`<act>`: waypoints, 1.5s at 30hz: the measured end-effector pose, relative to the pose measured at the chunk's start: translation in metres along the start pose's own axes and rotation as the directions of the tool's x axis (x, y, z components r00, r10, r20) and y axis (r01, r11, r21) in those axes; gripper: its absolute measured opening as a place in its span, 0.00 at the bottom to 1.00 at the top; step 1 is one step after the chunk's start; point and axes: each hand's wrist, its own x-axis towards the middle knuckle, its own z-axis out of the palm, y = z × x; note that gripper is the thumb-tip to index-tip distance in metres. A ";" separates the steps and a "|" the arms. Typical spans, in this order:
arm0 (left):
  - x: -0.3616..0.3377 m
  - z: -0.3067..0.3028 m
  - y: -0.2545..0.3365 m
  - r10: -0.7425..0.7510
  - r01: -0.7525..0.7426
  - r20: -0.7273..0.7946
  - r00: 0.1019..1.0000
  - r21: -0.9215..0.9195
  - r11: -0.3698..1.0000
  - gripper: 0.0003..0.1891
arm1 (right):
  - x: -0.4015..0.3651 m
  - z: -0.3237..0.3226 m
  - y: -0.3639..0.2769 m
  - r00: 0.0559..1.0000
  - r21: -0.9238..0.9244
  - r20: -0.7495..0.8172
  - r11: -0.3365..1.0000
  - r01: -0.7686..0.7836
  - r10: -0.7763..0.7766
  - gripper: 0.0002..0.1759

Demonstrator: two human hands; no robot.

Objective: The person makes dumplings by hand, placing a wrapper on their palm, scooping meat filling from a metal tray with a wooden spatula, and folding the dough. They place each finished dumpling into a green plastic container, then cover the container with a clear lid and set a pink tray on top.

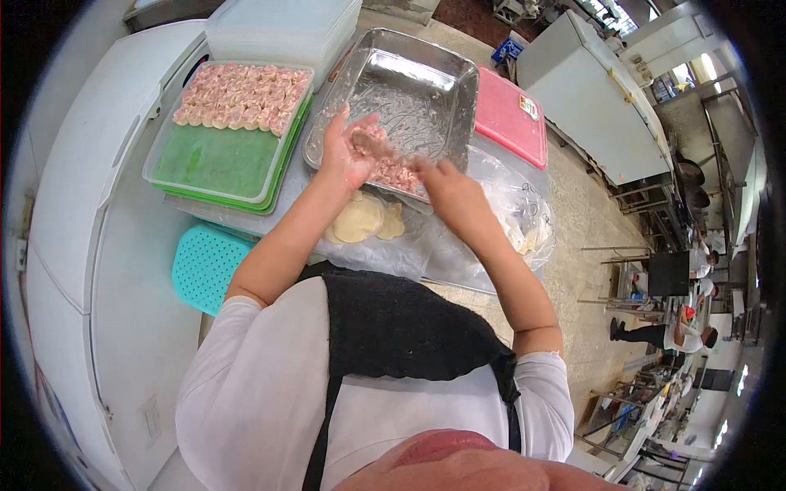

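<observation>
Over the near left part of a metal pan [438,72], my left hand [348,151] is cupped, palm up, with pink minced filling [375,131] in it. My right hand [444,186] is closed on the handle of a spoon-like utensil [381,147] whose end touches the filling in the left palm. More minced filling [395,173] lies in the pan's near corner between the hands. Round pale dough wrappers [358,219] rest on the plastic just in front of the pan. To the left, rows of filled dumplings [237,96] cover the far half of a green tray [217,161].
A red-lidded box [512,114] stands right of the pan, beside a clear plastic bag [520,209]. Stacked clear containers [274,37] are at the back left. A turquoise basket [209,266] sits low at the left. Other people [684,335] stand far off at the right.
</observation>
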 end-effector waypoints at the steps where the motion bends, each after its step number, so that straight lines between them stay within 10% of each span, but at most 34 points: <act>1: 0.000 0.004 -0.005 0.051 -0.052 -0.002 0.999 -0.009 0.999 0.29 | -0.001 0.000 0.005 1.000 0.000 -0.002 1.000 0.009 -0.009 0.15; 5: -0.025 0.016 -0.008 0.035 -0.035 0.009 0.999 -0.065 0.997 0.25 | 0.003 -0.006 0.047 0.994 0.236 -0.100 0.969 0.076 -0.054 0.16; 8: -0.038 0.018 -0.009 0.037 -0.161 0.302 0.953 0.398 0.903 0.27 | -0.001 -0.019 0.067 0.995 0.477 -0.094 0.879 0.006 0.044 0.17; 10: -0.041 0.021 -0.008 0.126 -0.490 0.474 0.871 0.827 0.275 0.37 | -0.003 -0.026 0.074 0.948 0.516 0.289 0.811 -0.274 0.135 0.18; 11: -0.043 0.024 -0.009 0.138 -0.491 0.471 0.871 0.829 0.269 0.37 | -0.005 -0.032 0.075 0.949 0.521 0.290 0.812 -0.264 0.122 0.18; 13: -0.046 0.028 -0.009 0.113 -0.689 0.711 0.694 0.701 -0.185 0.36 | -0.010 -0.044 0.070 0.948 0.531 0.316 0.824 -0.199 0.025 0.18; 20: -0.048 0.025 -0.005 -0.212 -0.674 0.640 0.739 0.695 -0.251 0.24 | -0.010 0.005 0.086 0.973 0.585 0.049 0.796 0.154 -0.224 0.15; 23: -0.041 0.005 -0.011 0.097 -0.289 0.288 0.953 0.957 -0.009 0.20 | -0.003 0.003 0.097 0.958 0.462 -0.149 0.839 0.287 -0.246 0.14; 25: -0.032 -0.003 0.001 -0.264 0.062 0.405 0.875 0.447 0.892 0.29 | -0.007 -0.004 0.096 0.961 0.449 -0.258 0.870 0.205 -0.094 0.14; 29: -0.059 0.030 -0.023 -0.103 0.025 0.170 0.980 0.410 0.912 0.35 | -0.018 -0.009 0.089 0.934 0.200 -0.272 0.936 0.289 -0.230 0.13; 36: -0.060 0.035 -0.041 -0.079 -0.123 0.224 0.972 0.760 0.638 0.19 | -0.014 -0.018 0.099 0.920 0.241 -0.340 0.928 0.285 -0.195 0.13; 38: -0.069 0.046 -0.047 0.107 -0.588 0.581 0.807 0.807 0.054 0.19 | -0.018 -0.027 0.104 0.921 0.335 -0.320 0.883 0.330 -0.222 0.15; 40: -0.067 0.046 -0.044 0.054 -0.621 0.619 0.784 0.784 0.018 0.17 | -0.025 -0.039 0.101 0.983 0.562 0.004 0.814 0.149 -0.182 0.17; 45: -0.061 0.042 -0.030 -0.117 -0.691 0.683 0.721 0.694 -0.203 0.13 | -0.012 0.001 0.115 0.957 0.598 0.014 0.770 0.223 -0.289 0.17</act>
